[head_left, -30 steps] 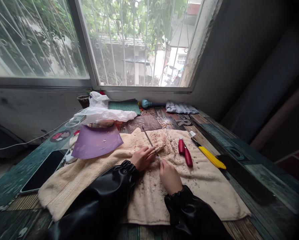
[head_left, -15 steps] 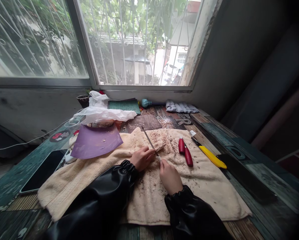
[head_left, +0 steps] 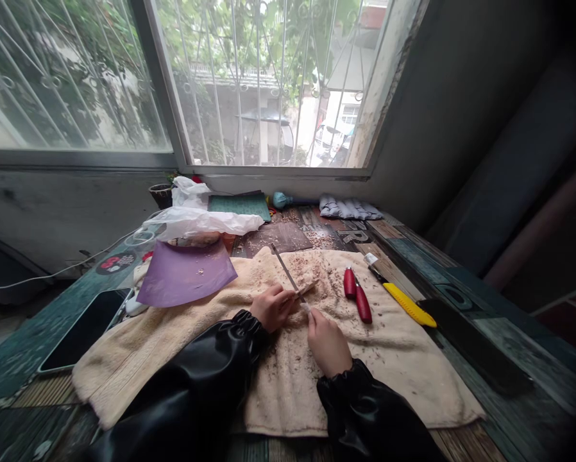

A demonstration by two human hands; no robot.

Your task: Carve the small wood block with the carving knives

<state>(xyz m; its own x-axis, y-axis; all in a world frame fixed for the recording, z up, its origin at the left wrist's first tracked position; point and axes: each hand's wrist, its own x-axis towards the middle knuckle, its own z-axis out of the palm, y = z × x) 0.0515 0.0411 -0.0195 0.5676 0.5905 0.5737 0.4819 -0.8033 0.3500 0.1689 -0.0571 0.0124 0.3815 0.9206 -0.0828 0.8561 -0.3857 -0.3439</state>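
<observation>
My right hand (head_left: 327, 340) is closed round the near end of a long thin file (head_left: 284, 267), which slants away to the upper left. In my left hand (head_left: 272, 307) is a small piece of wood (head_left: 308, 287), its pointed tip sticking out to the right. The file lies across this piece, close to my left fingertips. Most of the wood is hidden by my fingers. Beneath both hands spreads a beige towel (head_left: 389, 378) strewn with wood shavings. Two red-handled carving tools (head_left: 362, 303) rest on the towel, right of my hands.
A yellow utility knife (head_left: 408, 303) and a dark flat bar (head_left: 475, 346) lie to the right. On the left are a purple sandpaper sheet (head_left: 185, 273) and a tablet (head_left: 83, 330). A white plastic bag (head_left: 206, 221) and a green mat (head_left: 240, 205) sit towards the window.
The file has shifted slightly across the wood, its far end a little further left. Both hands stay in almost the same place.
</observation>
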